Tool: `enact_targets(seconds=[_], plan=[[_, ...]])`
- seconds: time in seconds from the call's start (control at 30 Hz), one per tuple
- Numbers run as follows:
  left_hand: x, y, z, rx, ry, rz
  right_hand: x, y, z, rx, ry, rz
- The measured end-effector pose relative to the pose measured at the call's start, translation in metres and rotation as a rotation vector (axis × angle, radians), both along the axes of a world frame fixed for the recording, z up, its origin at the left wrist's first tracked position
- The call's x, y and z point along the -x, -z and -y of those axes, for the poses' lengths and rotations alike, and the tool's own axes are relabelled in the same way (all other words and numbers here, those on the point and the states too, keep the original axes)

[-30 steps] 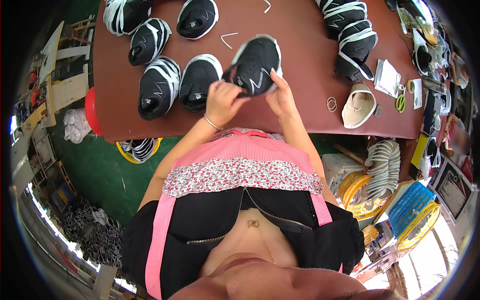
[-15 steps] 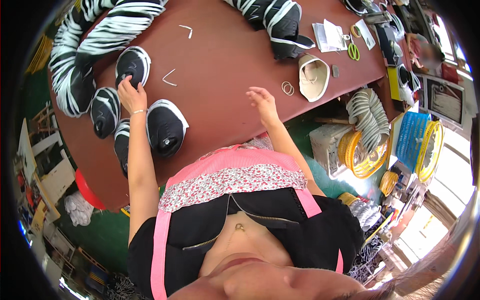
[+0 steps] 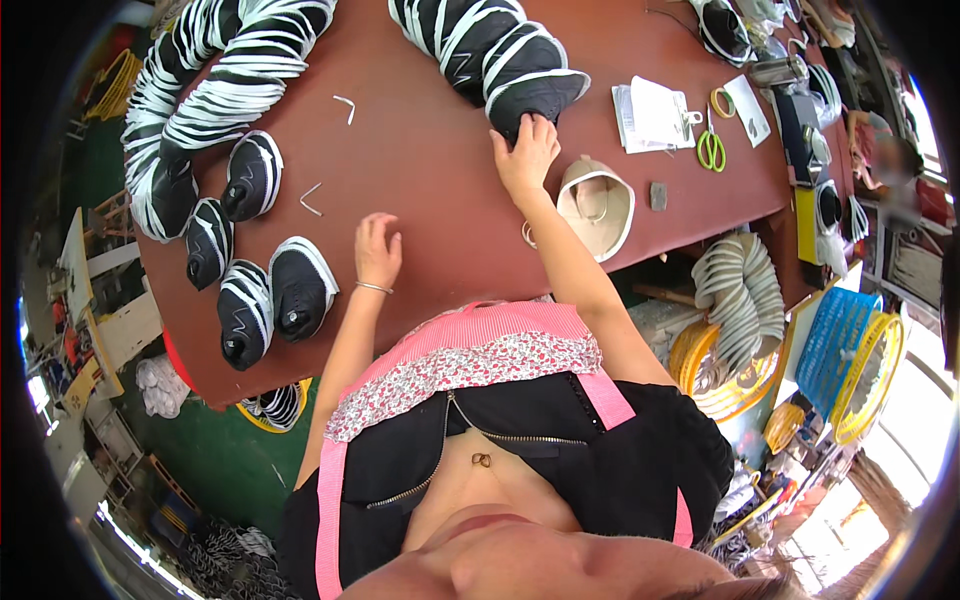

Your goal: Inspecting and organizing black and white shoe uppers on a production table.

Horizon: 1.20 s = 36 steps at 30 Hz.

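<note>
My right hand (image 3: 527,157) reaches to the near end of a nested stack of black-and-white shoe uppers. Its fingers and thumb close on the edge of the endmost shoe upper (image 3: 535,92). Over the middle of the table, my left hand (image 3: 378,255) is open and holds nothing, its fingers loosely bent. To its left lie several loose shoe uppers, black with white edging: one (image 3: 302,290) nearest the hand, another (image 3: 246,315) beside it, and others (image 3: 252,177) farther off. A longer stack of the same uppers (image 3: 240,90) curves across the far left.
On the brown table (image 3: 430,150) are two thin white strips (image 3: 312,200), a cream cup-shaped piece (image 3: 612,225), a small grey block (image 3: 657,196), papers (image 3: 650,112), green-handled scissors (image 3: 711,150) and a tape roll (image 3: 722,102). Right of the table edge stand yellow and blue hoop-shaped bundles (image 3: 835,330).
My left hand has let go of a loose upper and moved right, away from it. My right hand has gone forward from over the bare table to the stack's end. The view has shifted slightly.
</note>
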<state>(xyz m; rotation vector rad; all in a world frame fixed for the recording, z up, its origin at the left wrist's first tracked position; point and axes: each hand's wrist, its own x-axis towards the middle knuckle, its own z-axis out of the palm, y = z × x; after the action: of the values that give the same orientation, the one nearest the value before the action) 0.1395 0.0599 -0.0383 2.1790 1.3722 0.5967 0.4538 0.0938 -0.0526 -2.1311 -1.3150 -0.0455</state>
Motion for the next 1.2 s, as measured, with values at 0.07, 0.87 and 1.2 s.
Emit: enact_targets(seconds=[0.07,0.87,1.2], plan=[[-0.027,0.003,0.013,0.031,0.01,0.019,-0.011,0.0,-0.01,-0.002,-0.025,0.028],[-0.271,-0.009,-0.122,0.208,-0.094,0.206,-0.061,-0.013,0.065,0.083,-0.428,-0.156],[-0.121,0.009,0.048,1.206,-0.626,0.842,-0.006,-0.077,0.11,0.046,-1.144,-0.491]])
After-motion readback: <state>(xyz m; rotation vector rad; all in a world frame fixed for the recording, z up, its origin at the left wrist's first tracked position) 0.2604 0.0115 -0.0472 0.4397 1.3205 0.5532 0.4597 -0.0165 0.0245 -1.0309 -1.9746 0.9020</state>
